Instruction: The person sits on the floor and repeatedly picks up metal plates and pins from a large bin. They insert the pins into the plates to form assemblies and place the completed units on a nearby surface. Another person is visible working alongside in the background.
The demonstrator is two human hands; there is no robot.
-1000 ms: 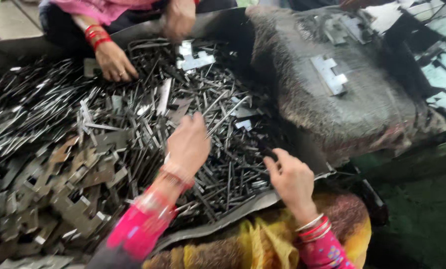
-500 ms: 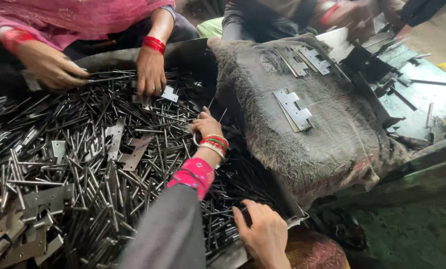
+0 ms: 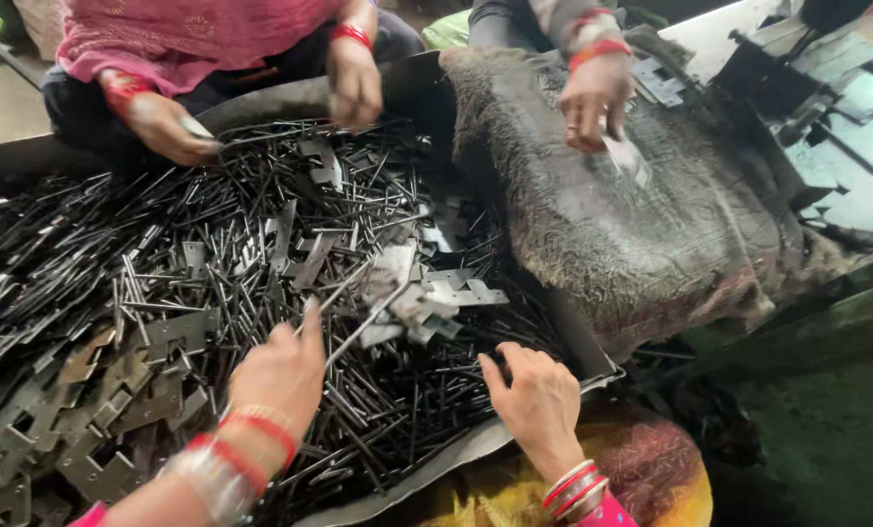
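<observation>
Left hand (image 3: 282, 376) is over the middle of the pile of metal pins (image 3: 261, 244), fingers pinched narrow on one thin metal rod (image 3: 363, 322). The rod's long axis runs diagonal, from the fingers up and away to the right, far end among the flat hinge plates (image 3: 436, 293) on top of the heap. Right hand (image 3: 539, 400) rests on the near edge of the dark tray (image 3: 436, 459), fingers loosely spread, holding nothing. Handling, as I judge it: rod is stiff steel, light singly, smooth and probably oily, so it can slip or roll; grip near one end and pull along the axis, since neighbours tangle across it. Plates have sharp edges. Other people's hands work the far side and on the grey cloth pad (image 3: 631, 215).
</observation>
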